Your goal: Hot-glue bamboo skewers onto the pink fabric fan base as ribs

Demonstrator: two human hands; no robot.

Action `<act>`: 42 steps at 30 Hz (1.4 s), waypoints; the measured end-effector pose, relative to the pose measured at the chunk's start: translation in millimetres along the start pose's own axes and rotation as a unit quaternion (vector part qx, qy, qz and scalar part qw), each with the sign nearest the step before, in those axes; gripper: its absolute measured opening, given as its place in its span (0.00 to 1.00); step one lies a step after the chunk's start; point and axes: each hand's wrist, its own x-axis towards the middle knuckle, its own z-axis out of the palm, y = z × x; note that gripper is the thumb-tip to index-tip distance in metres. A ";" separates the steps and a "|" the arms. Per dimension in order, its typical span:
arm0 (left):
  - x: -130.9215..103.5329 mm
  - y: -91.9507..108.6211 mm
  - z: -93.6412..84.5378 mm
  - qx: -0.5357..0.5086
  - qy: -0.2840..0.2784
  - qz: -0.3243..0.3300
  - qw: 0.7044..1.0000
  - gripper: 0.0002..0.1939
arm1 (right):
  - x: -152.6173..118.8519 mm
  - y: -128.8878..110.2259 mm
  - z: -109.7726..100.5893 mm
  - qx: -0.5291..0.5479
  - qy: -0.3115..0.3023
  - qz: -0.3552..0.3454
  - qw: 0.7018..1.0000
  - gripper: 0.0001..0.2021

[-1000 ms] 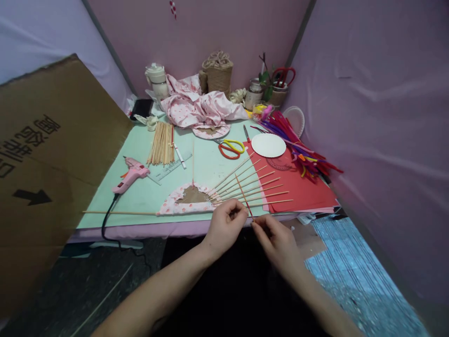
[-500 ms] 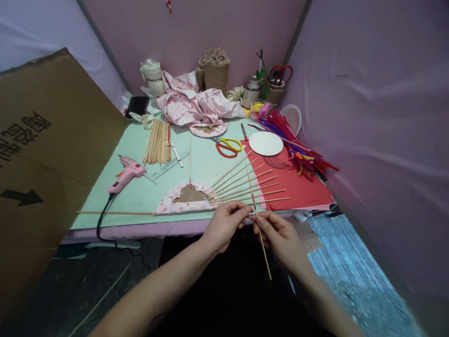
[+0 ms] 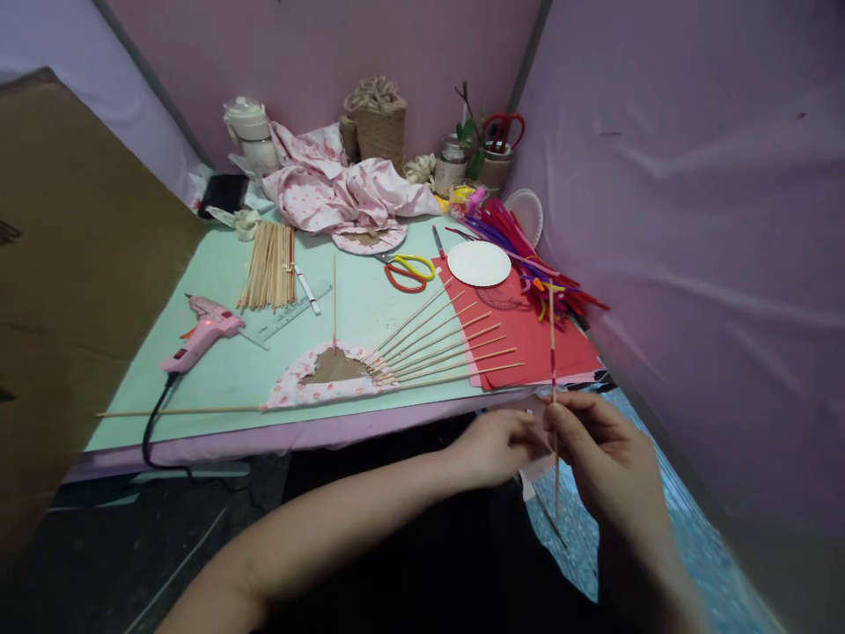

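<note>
My right hand (image 3: 611, 449) pinches a thin wooden stick (image 3: 553, 330) with a red mark near its middle, held nearly upright past the table's front edge. Close to the stick's lower half is my left hand (image 3: 502, 445), its fingers curled and blurred; whether they hold anything is unclear. On the table lies a half-round cardboard piece (image 3: 334, 365) edged with pink patterned fabric. Several wooden sticks (image 3: 449, 339) fan out from its right side, one stick (image 3: 334, 299) points away from its top, and a long stick (image 3: 178, 410) extends left.
A pink glue gun (image 3: 204, 330) with a black cord lies left, near a stick bundle (image 3: 268, 269) and a ruler (image 3: 297, 313). Scissors (image 3: 407, 271), a white oval disc (image 3: 479, 263), red paper (image 3: 528, 352) and pipe cleaners (image 3: 521, 242) are right. A cardboard box (image 3: 85, 264) stands left.
The view has turned right. My right hand has carried the stick rightward, off the fanned sticks, and it stands more upright. My left hand has followed to the right.
</note>
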 end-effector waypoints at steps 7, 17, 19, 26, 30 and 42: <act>-15.5 44.4 -37.8 -0.039 0.131 -0.009 0.991 0.08 | 6.9 0.7 21.5 0.002 -0.068 -0.020 0.997 0.10; -14.3 55.0 -44.2 -0.089 0.160 -0.009 0.983 0.19 | 0.8 9.9 44.5 -0.022 -0.115 -0.052 0.992 0.10; -14.5 52.9 -47.9 -0.091 0.153 -0.013 0.984 0.19 | 0.6 12.9 45.6 -0.016 -0.124 -0.042 0.991 0.12; -18.4 47.4 -51.6 -0.078 0.143 -0.013 0.987 0.16 | 1.9 14.6 54.5 0.082 -0.142 0.062 0.984 0.18; -22.4 48.6 -52.3 -0.055 0.149 0.005 0.987 0.14 | 7.0 10.7 52.6 0.080 -0.169 0.086 0.979 0.21; -29.2 46.9 -57.4 -0.015 0.164 0.017 0.986 0.08 | 37.5 -0.6 73.0 0.209 -0.156 0.082 0.962 0.16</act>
